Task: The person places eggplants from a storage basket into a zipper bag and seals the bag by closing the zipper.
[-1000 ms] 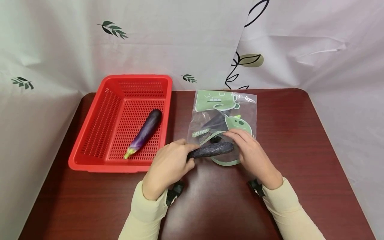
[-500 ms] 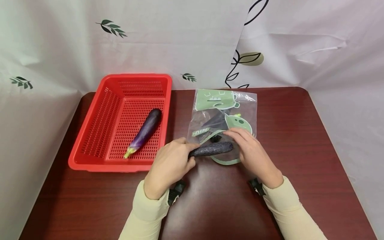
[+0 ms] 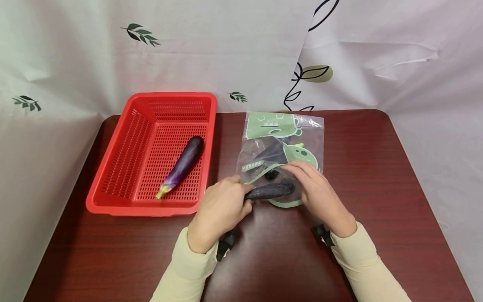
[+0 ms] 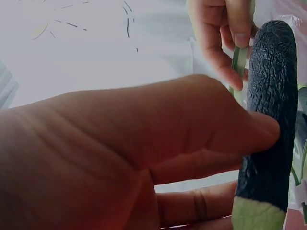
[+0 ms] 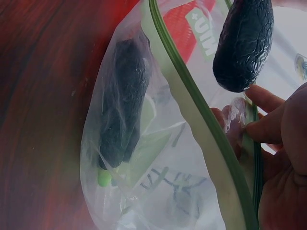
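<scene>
My left hand (image 3: 220, 212) grips a dark, wrinkled eggplant (image 3: 271, 191) near its pale green stem end, thumb along its side in the left wrist view. The eggplant's blunt end points right, at the mouth of a clear zip bag (image 3: 264, 126) with green cartoon prints. My right hand (image 3: 320, 197) pinches the bag's green zip rim (image 5: 250, 153), holding the mouth apart. Another dark eggplant (image 5: 124, 100) with a green stem lies inside the bag. Some of my left fingers are hidden behind the held eggplant in the head view.
To the left stands a red perforated basket (image 3: 147, 211), with a purple eggplant (image 3: 184, 163) lying in it. Both rest on a dark red wooden table (image 3: 377, 180). A white curtain with leaf prints (image 3: 181, 54) encloses the back and sides.
My left hand has moved slightly right with the eggplant, whose blunt end stays near the bag's mouth. My right hand and the bag have hardly moved.
</scene>
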Motion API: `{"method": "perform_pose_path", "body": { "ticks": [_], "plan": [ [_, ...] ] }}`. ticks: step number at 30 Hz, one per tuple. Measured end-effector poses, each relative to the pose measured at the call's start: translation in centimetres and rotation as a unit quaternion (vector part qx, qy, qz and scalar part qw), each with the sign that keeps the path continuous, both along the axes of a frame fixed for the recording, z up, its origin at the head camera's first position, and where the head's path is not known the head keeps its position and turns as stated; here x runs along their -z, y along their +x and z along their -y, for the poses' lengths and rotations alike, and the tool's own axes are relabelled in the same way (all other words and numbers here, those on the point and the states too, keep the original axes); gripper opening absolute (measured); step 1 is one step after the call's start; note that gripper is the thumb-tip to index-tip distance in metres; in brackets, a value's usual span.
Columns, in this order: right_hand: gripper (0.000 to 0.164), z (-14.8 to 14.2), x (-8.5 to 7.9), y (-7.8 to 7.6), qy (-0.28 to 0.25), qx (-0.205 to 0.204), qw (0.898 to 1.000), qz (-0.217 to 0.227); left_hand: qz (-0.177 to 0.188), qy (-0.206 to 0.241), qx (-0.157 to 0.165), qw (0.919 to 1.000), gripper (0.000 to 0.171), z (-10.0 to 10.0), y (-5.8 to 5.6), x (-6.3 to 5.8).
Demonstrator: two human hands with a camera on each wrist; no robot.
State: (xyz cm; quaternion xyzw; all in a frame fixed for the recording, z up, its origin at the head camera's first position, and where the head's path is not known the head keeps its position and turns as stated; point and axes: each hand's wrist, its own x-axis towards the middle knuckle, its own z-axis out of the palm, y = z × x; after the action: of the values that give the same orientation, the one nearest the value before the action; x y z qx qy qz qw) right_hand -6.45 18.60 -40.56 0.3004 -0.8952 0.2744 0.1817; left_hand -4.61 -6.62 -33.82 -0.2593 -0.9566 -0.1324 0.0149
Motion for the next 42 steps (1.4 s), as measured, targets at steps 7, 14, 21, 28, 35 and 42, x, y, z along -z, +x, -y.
{"method": "perform_pose_path", "body": {
  "ticks": [7, 14, 21, 28, 35, 42],
  "plan": [
    [0.057, 0.0, 0.0, 0.1, 0.002, 0.007, 1.0, 0.01, -0.023, -0.003, 0.001, 0.9997, 0.011, -0.6, 0.1, 0.4],
    [0.056, 0.0, 0.1, 0.2, 0.001, 0.008, 1.0, 0.011, -0.028, -0.006, -0.014, 0.9995, 0.015, -1.3, 0.2, 0.8],
    [0.058, 0.0, 0.0, 0.1, 0.0, 0.003, 1.0, 0.008, -0.029, 0.001, -0.017, 0.9995, 0.007, -1.8, 0.3, 1.0],
    [0.063, 0.0, 0.0, 0.2, 0.005, 0.007, 1.0, 0.019, -0.039, -0.003, -0.023, 0.999, 0.003, -2.3, 0.4, 1.3],
    [0.064, 0.0, 0.0, 0.2, 0.005, 0.007, 1.0, 0.021, -0.056, -0.008, -0.037, 0.9977, 0.004, -2.8, 0.5, 1.5],
    [0.062, 0.0, 0.0, 0.2, 0.002, 0.005, 1.0, 0.016, -0.071, -0.01, -0.038, 0.9967, 0.008, -3.2, 0.6, 1.7]
  ]
}}
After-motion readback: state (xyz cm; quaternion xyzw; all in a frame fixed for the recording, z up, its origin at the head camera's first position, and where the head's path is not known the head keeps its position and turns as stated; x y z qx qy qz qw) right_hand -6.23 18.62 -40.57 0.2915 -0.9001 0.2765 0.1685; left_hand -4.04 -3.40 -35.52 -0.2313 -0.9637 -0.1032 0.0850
